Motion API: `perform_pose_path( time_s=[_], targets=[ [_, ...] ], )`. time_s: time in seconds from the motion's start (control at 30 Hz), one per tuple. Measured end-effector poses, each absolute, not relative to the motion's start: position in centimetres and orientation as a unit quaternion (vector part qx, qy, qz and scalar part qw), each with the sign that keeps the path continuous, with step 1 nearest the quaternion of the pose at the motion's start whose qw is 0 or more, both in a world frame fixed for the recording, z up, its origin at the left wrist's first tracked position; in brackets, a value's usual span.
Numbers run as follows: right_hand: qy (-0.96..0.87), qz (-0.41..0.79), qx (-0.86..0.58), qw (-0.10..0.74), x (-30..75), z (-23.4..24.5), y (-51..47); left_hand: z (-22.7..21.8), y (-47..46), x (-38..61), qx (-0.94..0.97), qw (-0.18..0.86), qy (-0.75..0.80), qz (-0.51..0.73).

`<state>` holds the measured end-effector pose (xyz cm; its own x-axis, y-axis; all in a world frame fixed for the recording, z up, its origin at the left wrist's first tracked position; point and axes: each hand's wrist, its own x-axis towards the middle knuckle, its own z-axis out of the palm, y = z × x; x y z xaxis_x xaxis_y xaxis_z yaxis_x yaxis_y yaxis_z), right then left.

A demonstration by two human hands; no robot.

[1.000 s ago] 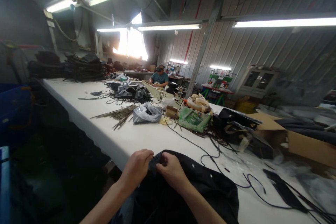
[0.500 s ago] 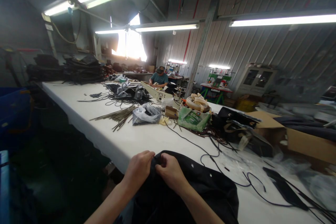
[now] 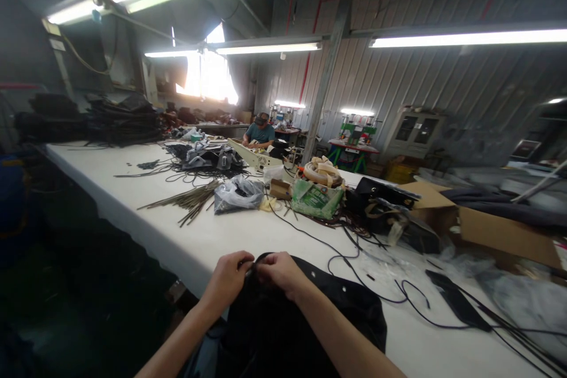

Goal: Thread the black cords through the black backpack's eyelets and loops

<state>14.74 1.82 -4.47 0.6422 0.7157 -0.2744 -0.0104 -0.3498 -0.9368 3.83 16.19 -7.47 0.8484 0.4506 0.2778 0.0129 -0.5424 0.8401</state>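
Note:
A large piece of black fabric (image 3: 354, 313) with small metal eyelets along its edge hangs over the near side of the white table. I cannot tell whether it is a bag or a loose panel. My left hand (image 3: 230, 274) pinches its top edge from the left. Beside it, my right hand (image 3: 281, 274) is closed on the same edge, thumb and fingers together. The two sets of fingertips are close to each other, and what lies between them is too small to make out.
On the white table (image 3: 172, 242) are thin rods (image 3: 190, 201), a clear plastic bag (image 3: 239, 194), a green box (image 3: 316, 198) with coiled strips, and black cords (image 3: 310, 230). A cardboard box (image 3: 500, 230) stands at right. A person (image 3: 260, 132) sits across the table.
The whole view has shifted, so the table contents appear farther left. My right hand has turned and its fingertips have come closer to my left fingers at the fabric edge.

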Motion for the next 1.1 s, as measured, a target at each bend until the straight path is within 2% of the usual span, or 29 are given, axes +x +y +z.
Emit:
perform_pose_path(
  time_s=[0.1, 0.27, 0.47, 0.63, 0.83, 0.93, 1.0, 1.1],
  targets=[
    [-0.221, 0.298, -0.763, 0.529, 15.8, -3.8, 1.5, -8.0, 16.6, 3.9, 0.83, 0.474, 0.159, 0.246],
    [-0.163, 0.19, -0.739, 0.625, 20.3, -0.5, -4.4, -7.4, 18.4, 3.0, 0.801, 0.468, 0.211, 0.309],
    [-0.073, 0.153, -0.591, 0.789, 24.5, 1.7, -13.0, -6.4, 18.5, 3.5, 0.776, 0.497, 0.225, 0.316],
    [-0.032, 0.109, -0.508, 0.854, 25.6, 0.8, -16.2, -6.6, 16.9, 4.3, 0.777, 0.512, 0.221, 0.291],
    [-0.034, 0.096, -0.507, 0.856, 24.6, -0.3, -16.4, -4.6, 17.4, 5.6, 0.817, 0.496, 0.188, 0.226],
    [-0.046, 0.098, -0.528, 0.842, 23.0, -0.4, -16.1, -2.9, 18.0, 8.1, 0.857, 0.474, 0.15, 0.138],
    [-0.073, 0.079, -0.582, 0.806, 22.0, -0.2, -16.1, -2.0, 18.2, 10.5, 0.877, 0.46, 0.127, 0.053],
    [-0.134, -0.019, -0.715, 0.686, 21.0, 0.4, -16.8, -1.2, 17.8, 14.0, 0.892, 0.436, 0.091, -0.075]
  ],
)
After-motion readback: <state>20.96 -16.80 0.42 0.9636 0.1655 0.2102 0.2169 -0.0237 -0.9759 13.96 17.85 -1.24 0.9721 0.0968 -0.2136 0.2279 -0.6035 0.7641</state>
